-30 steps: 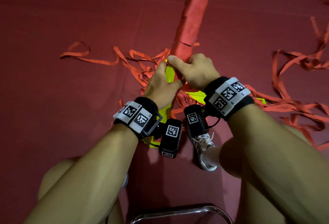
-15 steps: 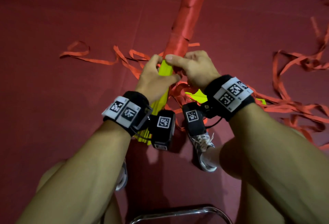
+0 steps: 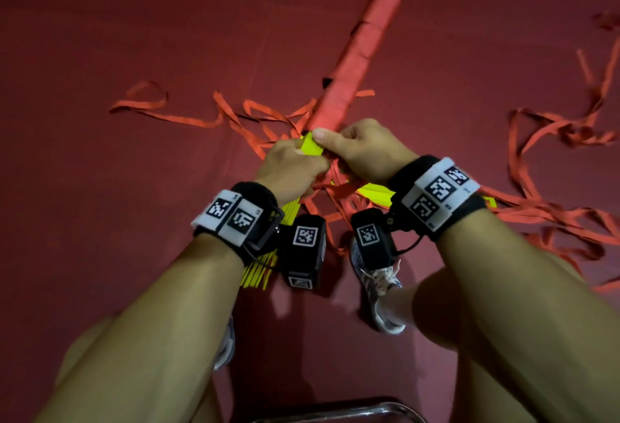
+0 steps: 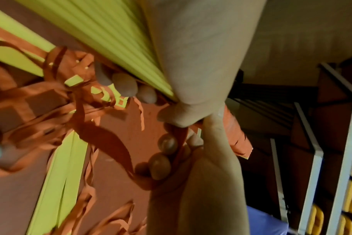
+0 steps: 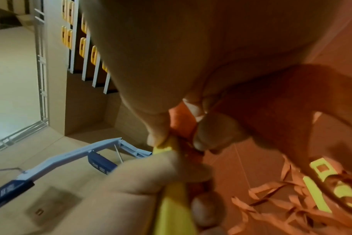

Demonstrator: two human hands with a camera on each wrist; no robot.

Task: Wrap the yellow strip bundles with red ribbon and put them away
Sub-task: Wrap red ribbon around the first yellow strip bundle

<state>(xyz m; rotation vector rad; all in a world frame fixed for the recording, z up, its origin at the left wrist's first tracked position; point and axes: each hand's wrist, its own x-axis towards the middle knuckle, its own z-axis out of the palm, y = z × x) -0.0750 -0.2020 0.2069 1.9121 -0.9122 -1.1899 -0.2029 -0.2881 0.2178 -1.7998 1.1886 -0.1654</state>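
Yellow strip bundle (image 3: 311, 148), partly wrapped in red ribbon (image 3: 360, 43), is held over the floor (image 3: 134, 254). Left hand (image 3: 291, 172) grips its bare part as anchor; right hand (image 3: 367, 150) pinches ribbon at the wrap edge, likely for tension.

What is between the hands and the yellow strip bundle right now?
Nothing visible. The left hand grips the yellow strip bundle directly, and the right hand pinches the red ribbon against it. Only loose ribbon scraps lie on the floor below.

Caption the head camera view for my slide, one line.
Left hand and right hand hold a partly wrapped yellow strip bundle over loose red ribbon.
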